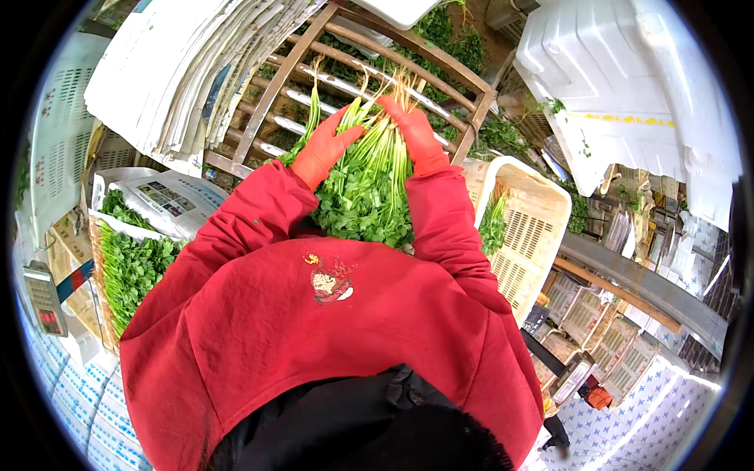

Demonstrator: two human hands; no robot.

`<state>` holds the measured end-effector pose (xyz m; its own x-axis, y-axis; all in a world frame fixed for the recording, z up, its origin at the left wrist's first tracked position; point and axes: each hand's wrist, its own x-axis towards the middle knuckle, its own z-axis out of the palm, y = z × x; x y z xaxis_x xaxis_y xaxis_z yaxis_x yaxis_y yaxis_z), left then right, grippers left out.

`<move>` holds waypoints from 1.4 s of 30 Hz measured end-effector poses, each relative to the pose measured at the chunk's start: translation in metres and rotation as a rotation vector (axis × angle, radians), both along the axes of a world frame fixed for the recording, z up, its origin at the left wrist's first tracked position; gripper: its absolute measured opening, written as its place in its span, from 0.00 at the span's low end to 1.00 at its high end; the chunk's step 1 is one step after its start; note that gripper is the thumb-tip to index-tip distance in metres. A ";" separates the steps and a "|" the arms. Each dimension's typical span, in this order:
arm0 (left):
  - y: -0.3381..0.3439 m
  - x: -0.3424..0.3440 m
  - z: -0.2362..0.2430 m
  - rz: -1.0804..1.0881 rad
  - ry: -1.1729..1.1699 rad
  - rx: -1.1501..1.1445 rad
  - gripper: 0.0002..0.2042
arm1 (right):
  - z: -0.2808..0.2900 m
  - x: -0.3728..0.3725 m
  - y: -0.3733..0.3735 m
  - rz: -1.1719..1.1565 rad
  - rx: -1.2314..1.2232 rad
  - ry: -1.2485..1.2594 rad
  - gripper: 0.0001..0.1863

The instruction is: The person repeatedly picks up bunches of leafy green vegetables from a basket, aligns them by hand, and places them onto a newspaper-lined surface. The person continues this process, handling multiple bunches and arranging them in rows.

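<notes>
A bunch of leafy green herbs [365, 196], with thin pale stalks and stringy roots, lies against my front, leaves toward me and roots pointing away. My left hand [323, 151], in an orange-red rubber glove, is closed round the left side of the stalks, its thumb across them. On the other side my right hand [414, 135], gloved the same, grips the stalks just below the roots. A few loose stems stick up beside my left hand. Under the roots is a slatted metal rack [302, 71]. Some fingers are hidden by the greens.
A thick stack of paper sheets [188, 74] lies at the rack's left. To the right stand a cream plastic basket [522, 243] with some greens and white foam boxes [597, 86]. At left are a crate of greens [137, 271] and a digital scale display [45, 302].
</notes>
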<state>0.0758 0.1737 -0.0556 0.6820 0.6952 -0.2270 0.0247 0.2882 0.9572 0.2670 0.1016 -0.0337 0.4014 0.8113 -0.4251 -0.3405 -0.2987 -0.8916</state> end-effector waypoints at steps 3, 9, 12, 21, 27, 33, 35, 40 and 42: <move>0.003 -0.003 0.018 -0.032 -0.152 -0.239 0.25 | 0.022 -0.005 0.006 0.070 -0.056 -0.145 0.23; 0.003 -0.009 0.029 0.038 -0.155 -0.293 0.20 | 0.023 -0.005 -0.009 0.022 0.005 -0.148 0.17; 0.001 -0.013 0.038 0.082 -0.094 -0.193 0.22 | 0.041 -0.006 -0.021 0.105 0.014 -0.169 0.14; 0.023 -0.031 0.084 0.097 -0.255 -0.419 0.22 | 0.068 -0.008 -0.040 0.058 0.135 -0.001 0.11; 0.032 -0.036 0.094 0.027 -0.023 -0.260 0.18 | 0.063 -0.004 -0.035 0.169 0.046 0.017 0.12; -0.002 -0.012 0.078 -0.009 0.146 -0.203 0.25 | 0.046 -0.008 -0.030 0.224 0.108 0.001 0.14; -0.001 -0.017 0.084 -0.032 0.044 -0.260 0.27 | 0.054 -0.014 -0.027 0.212 0.062 -0.084 0.11; 0.006 -0.034 0.084 -0.016 0.067 -0.177 0.31 | 0.076 -0.028 -0.061 0.077 0.120 -0.009 0.13; 0.000 -0.038 0.079 -0.011 0.123 -0.094 0.25 | 0.093 -0.033 -0.077 0.055 0.101 0.080 0.12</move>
<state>0.0382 0.1733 0.0234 0.6522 0.6597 -0.3734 0.1440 0.3758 0.9155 0.2342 0.0251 0.0598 0.3228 0.8714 -0.3693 -0.3975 -0.2293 -0.8885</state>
